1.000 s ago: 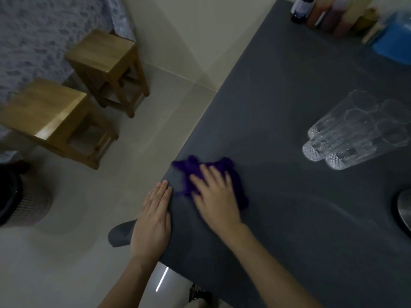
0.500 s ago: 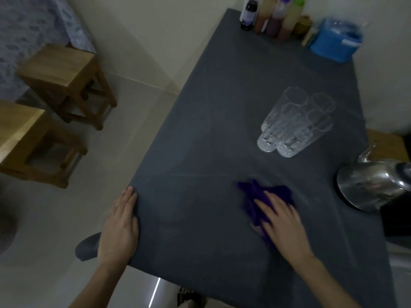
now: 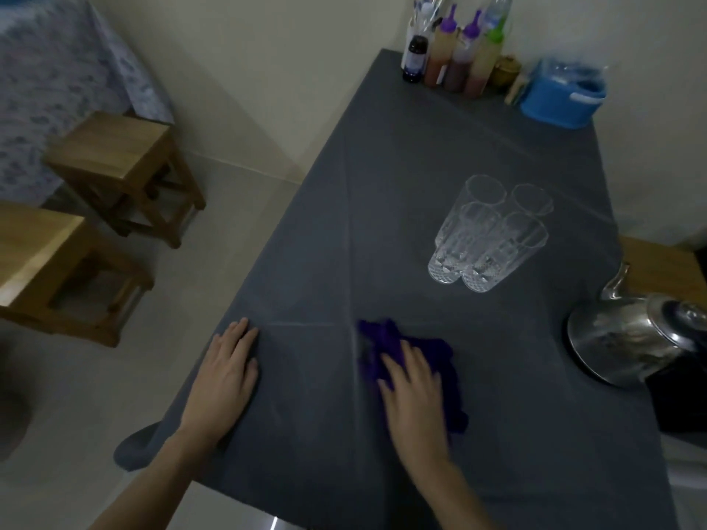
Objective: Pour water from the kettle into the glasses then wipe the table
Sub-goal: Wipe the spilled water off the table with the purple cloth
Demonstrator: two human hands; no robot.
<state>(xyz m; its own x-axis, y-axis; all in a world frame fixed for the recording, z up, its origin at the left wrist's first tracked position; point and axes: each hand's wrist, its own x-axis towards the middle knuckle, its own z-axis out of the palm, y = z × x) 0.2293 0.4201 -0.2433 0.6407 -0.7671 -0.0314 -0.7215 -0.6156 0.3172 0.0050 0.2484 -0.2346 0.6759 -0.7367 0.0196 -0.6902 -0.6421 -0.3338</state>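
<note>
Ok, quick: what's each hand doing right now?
Left hand: open, flat on the table edge, holding nothing.
Right hand: open, pressing the purple cloth onto the table.

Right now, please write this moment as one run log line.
phase: wiping | right hand: flat on purple cloth | left hand: flat on table edge | glasses, kettle: untouched

Since half a second ago the right hand (image 3: 415, 392) has slid the purple cloth (image 3: 413, 357) leftward toward the left hand (image 3: 225, 376).
</note>
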